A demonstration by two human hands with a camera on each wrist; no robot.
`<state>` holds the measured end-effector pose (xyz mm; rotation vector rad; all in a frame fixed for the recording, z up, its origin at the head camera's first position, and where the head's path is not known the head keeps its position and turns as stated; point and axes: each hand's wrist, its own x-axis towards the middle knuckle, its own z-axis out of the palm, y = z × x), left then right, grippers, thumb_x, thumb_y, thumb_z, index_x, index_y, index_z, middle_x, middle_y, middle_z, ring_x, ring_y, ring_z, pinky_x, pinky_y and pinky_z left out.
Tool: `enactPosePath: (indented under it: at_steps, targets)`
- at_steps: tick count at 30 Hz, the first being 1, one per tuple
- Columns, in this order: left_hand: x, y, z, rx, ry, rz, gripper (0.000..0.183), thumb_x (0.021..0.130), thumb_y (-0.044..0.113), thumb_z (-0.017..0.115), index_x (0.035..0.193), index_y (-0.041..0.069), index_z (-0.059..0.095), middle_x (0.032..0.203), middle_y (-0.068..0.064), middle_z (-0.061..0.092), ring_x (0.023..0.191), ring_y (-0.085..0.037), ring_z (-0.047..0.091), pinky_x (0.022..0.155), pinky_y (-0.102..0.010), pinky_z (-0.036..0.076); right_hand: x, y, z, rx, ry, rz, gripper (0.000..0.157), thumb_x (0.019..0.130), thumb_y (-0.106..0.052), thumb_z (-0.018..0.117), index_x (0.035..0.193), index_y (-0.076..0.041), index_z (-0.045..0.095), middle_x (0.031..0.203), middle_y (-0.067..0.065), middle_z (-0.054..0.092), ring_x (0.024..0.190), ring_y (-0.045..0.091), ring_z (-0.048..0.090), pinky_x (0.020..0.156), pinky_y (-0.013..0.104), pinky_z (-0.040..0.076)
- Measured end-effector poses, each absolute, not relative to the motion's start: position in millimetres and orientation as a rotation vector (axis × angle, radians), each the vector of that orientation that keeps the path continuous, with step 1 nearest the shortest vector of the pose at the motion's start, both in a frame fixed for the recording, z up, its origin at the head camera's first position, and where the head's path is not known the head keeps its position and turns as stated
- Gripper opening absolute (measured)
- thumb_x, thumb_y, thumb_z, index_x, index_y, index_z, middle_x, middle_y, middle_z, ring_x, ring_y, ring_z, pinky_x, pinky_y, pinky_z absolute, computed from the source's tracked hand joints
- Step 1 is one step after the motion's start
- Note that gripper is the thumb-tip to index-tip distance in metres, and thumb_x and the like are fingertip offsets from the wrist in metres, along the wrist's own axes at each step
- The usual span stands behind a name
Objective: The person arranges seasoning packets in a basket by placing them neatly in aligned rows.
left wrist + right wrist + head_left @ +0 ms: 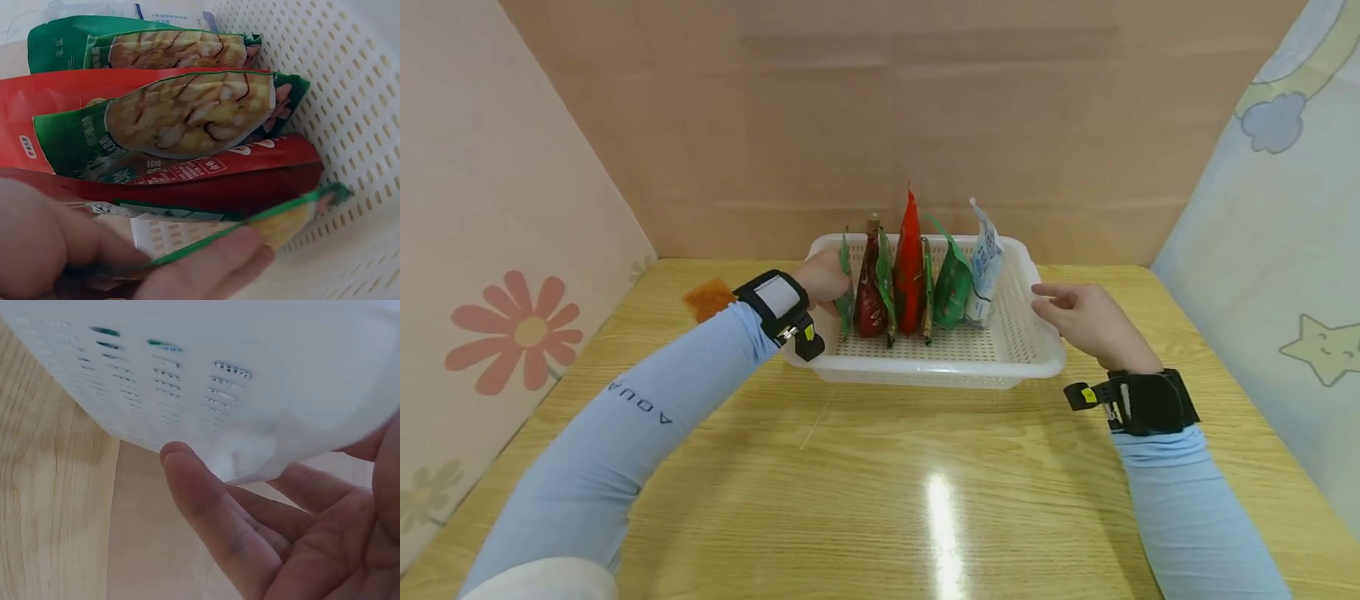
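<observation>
My left hand (822,277) reaches into the left end of the white perforated basket (925,367) and pinches a thin green food packet (284,222) between thumb and fingers. The packet stands on edge beside a dark red package (870,292). Farther right stand another green packet (885,279), a tall red pouch (909,267), a narrow green packet (928,292), a green pouch (953,287) and a white-and-blue bag (985,267). At the basket's right end, my right hand (1093,321) has loosely extended fingers right at the rim, seen from outside the wall in the right wrist view.
An orange flat item (707,298) lies on the wooden table (880,467), left of the basket and behind the left forearm. A brown board (925,125) rises behind the basket. Patterned panels (535,208) flank the table on both sides.
</observation>
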<state>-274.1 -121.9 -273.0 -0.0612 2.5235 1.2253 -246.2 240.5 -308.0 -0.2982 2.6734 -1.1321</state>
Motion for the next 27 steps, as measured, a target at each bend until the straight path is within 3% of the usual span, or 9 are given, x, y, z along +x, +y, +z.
enactPosePath:
  at_steps: [2, 4, 5, 8, 10, 14, 21, 25, 27]
  targets:
    - [-275, -121, -275, -0.042, 2.537, 1.259, 0.033, 0.094, -0.015, 0.041, 0.125, -0.007, 0.05, 0.104, -0.018, 0.059, 0.094, -0.031, 0.065, 0.076, -0.047, 0.058, -246, 240, -307, -0.296, 2.677, -1.126, 0.057, 0.104, -0.04, 0.046, 0.147, -0.003, 0.045, 0.136, 0.027, 0.053, 0.119, 0.039, 0.055, 0.093, 0.054, 0.048]
    - [-276, -121, -276, -0.037, 2.54, 1.259, 0.053, 0.092, -0.016, 0.046, 0.143, -0.003, 0.038, 0.137, -0.023, 0.047, 0.112, -0.038, 0.059, 0.08, -0.048, 0.057, -246, 240, -308, -0.291, 2.68, -1.12, 0.056, 0.104, -0.039, 0.047, 0.146, -0.003, 0.046, 0.136, 0.027, 0.054, 0.119, 0.039, 0.055, 0.093, 0.054, 0.048]
    - [-275, -120, -275, -0.042, 2.533, 1.246, 0.068, 0.09, -0.016, 0.049, 0.152, 0.001, 0.026, 0.144, -0.023, 0.043, 0.107, -0.037, 0.06, 0.081, -0.048, 0.057, -246, 240, -308, -0.288, 2.675, -1.122, 0.056, 0.104, -0.039, 0.047, 0.146, -0.003, 0.047, 0.136, 0.027, 0.054, 0.119, 0.039, 0.054, 0.093, 0.053, 0.048]
    - [-275, -120, -275, -0.059, 2.507, 1.168, 0.098, 0.086, -0.013, 0.062, 0.159, 0.008, 0.0, 0.157, -0.022, 0.025, 0.095, -0.031, 0.061, 0.083, -0.045, 0.057, -246, 240, -308, -0.279, 2.665, -1.126, 0.055, 0.104, -0.039, 0.048, 0.146, -0.004, 0.047, 0.136, 0.027, 0.053, 0.119, 0.039, 0.054, 0.093, 0.052, 0.049]
    - [-275, -121, -276, -0.05, 2.491, 1.116, 0.104, 0.084, -0.011, 0.067, 0.158, 0.008, -0.004, 0.159, -0.02, 0.021, 0.083, -0.024, 0.059, 0.08, -0.04, 0.057, -246, 240, -308, -0.282, 2.664, -1.125, 0.055, 0.104, -0.04, 0.048, 0.146, -0.004, 0.047, 0.136, 0.027, 0.053, 0.119, 0.039, 0.054, 0.093, 0.052, 0.049]
    - [-276, -124, -276, -0.038, 2.479, 1.084, 0.105, 0.082, -0.014, 0.068, 0.158, 0.006, -0.002, 0.158, -0.019, 0.024, 0.063, -0.017, 0.047, 0.068, -0.031, 0.053, -245, 239, -308, -0.278, 2.662, -1.122, 0.055, 0.104, -0.04, 0.048, 0.146, -0.004, 0.047, 0.136, 0.027, 0.053, 0.119, 0.039, 0.054, 0.093, 0.053, 0.049]
    - [-273, -127, -274, -0.025, 2.465, 1.086, 0.068, 0.081, -0.012, 0.071, 0.14, 0.0, 0.04, 0.135, -0.018, 0.047, 0.103, -0.025, 0.053, 0.08, -0.035, 0.055, -244, 238, -308, -0.265, 2.62, -1.146, 0.056, 0.104, -0.04, 0.047, 0.147, -0.004, 0.045, 0.137, 0.026, 0.052, 0.12, 0.038, 0.054, 0.094, 0.052, 0.048]
    - [-271, -132, -271, -0.038, 2.426, 1.128, 0.067, 0.084, -0.006, 0.072, 0.141, -0.004, 0.038, 0.14, -0.019, 0.044, 0.122, -0.032, 0.051, 0.096, -0.042, 0.05, -245, 237, -307, -0.26, 2.615, -1.151, 0.056, 0.104, -0.039, 0.046, 0.148, -0.004, 0.043, 0.136, 0.027, 0.052, 0.119, 0.039, 0.055, 0.094, 0.053, 0.048]
    - [-271, -134, -269, -0.039, 2.409, 1.159, 0.075, 0.087, -0.004, 0.071, 0.148, -0.005, 0.028, 0.151, -0.02, 0.033, 0.133, -0.034, 0.044, 0.1, -0.045, 0.047, -245, 237, -307, -0.26, 2.621, -1.146, 0.056, 0.105, -0.039, 0.046, 0.149, -0.004, 0.043, 0.136, 0.027, 0.052, 0.118, 0.039, 0.055, 0.094, 0.054, 0.049]
